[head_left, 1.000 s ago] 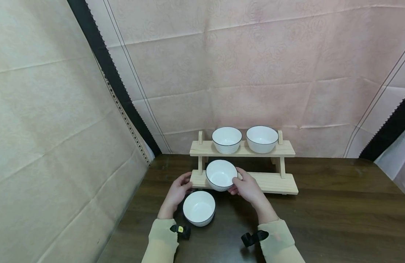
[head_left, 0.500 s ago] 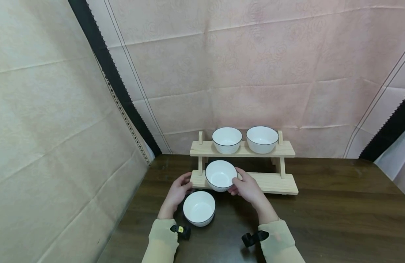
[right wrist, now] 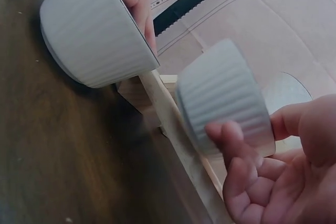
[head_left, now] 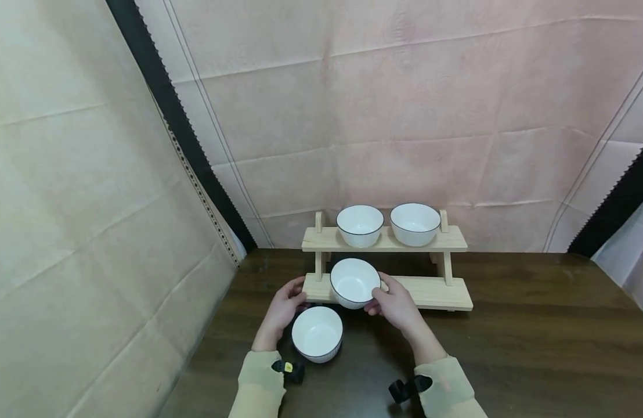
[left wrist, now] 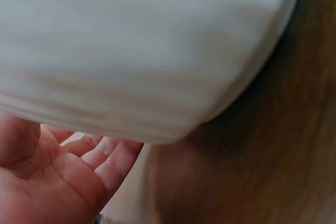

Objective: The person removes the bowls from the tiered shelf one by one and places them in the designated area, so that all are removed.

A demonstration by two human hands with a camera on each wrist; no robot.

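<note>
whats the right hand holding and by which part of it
The right hand holds a white bowl by its right side, at the rim and outer wall.

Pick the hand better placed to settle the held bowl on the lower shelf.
Right, probably: the right hand grips the held bowl at the front edge of the lower shelf, while the left hand is at the shelf's left end, apart from that bowl.

No readable text, labels, brands, numbers or signs.
</note>
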